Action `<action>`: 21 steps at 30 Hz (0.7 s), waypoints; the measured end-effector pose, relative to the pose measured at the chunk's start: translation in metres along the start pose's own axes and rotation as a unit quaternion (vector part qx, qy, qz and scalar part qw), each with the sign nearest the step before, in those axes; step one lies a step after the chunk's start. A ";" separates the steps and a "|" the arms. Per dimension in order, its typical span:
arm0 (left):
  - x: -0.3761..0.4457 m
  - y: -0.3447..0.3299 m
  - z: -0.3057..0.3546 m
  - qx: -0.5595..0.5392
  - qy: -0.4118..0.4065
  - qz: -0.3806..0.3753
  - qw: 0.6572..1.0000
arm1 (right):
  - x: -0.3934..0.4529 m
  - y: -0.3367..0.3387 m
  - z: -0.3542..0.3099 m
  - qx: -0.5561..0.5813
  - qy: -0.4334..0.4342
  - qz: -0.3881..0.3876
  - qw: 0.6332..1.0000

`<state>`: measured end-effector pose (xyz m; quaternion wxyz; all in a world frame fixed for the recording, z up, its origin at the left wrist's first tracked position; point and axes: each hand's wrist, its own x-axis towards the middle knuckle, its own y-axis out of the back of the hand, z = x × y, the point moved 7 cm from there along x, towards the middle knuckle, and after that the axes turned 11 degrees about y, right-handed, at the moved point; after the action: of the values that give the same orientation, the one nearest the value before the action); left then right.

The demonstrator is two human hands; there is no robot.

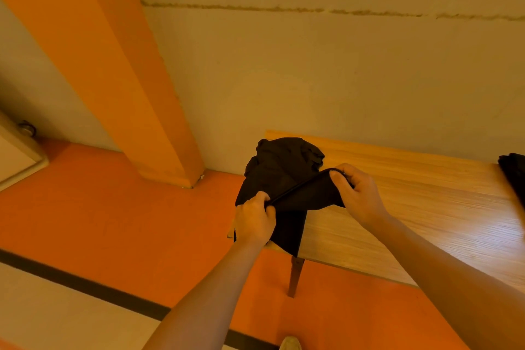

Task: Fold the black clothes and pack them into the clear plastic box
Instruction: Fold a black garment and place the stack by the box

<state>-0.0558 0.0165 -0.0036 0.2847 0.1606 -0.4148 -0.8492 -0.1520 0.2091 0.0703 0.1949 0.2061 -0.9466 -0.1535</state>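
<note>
Two bare forearms reach in from the bottom of the view, and just past them a shoe toe (pixel 290 344) shows on the orange floor (pixel 113 207). Each grip is closed on cloth: the left hand (pixel 255 220) bunches one end of a seamed edge of the black garment (pixel 279 176), the right hand (pixel 358 194) pinches the other end between thumb and fingers, and the edge is pulled taut between them. Most of the garment lies in a crumpled heap on the near-left corner of the wooden desk (pixel 412 207), with a flap hanging over the corner beside the desk leg (pixel 295 275).

This looks like the start of a fold: finding an edge and straightening it. To do it well, I would keep that edge tight, lift until the heap drops free of its wrinkles, then lay the piece flat further onto the desk (away from the corner, where it could slide off) before folding.

A second dark bundle (pixel 514 176) sits at the right edge of the view on the desk, probably more black clothing, though too little shows to be sure. No clear plastic box appears anywhere in view, so what it holds cannot be told
</note>
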 end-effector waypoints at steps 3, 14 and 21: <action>-0.001 0.002 -0.005 -0.042 0.012 0.003 0.999 | 0.000 0.001 0.007 -0.055 0.018 -0.020 0.998; -0.019 0.018 0.055 -0.048 -0.192 0.020 0.980 | -0.011 -0.053 0.003 -0.173 0.075 -0.190 0.963; -0.008 0.014 0.016 0.006 -0.052 0.032 0.998 | -0.007 -0.031 -0.016 -0.121 0.096 -0.112 0.982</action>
<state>-0.0524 0.0245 0.0181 0.2885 0.1043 -0.4388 -0.8446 -0.1294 0.1820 0.0709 0.2899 0.2999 -0.8685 -0.2676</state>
